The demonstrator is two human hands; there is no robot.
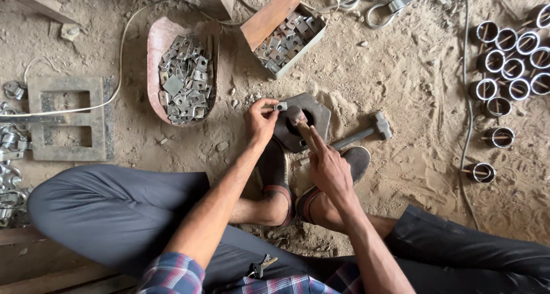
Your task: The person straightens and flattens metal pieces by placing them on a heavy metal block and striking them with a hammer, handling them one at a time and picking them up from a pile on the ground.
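My left hand [260, 121] pinches a small square metal piece [280, 106] at the left edge of a dark octagonal steel block [318, 113] lying on the sandy ground. My right hand [325, 167] grips a short wooden-handled punch tool [298, 119], its rounded head resting over the block's centre hole. Both of my feet in dark slip-on shoes [274, 168] brace against the near side of the block. A metal hammer [366, 130] lies on the sand just right of the block, untouched.
A reddish oval pan [156, 39] with several square metal plates sits at left, and a cardboard box [306, 42] of similar plates is behind the block. Short metal ring sections [510, 59] cluster at right. A concrete block [69, 119] and clamps [8, 173] lie far left.
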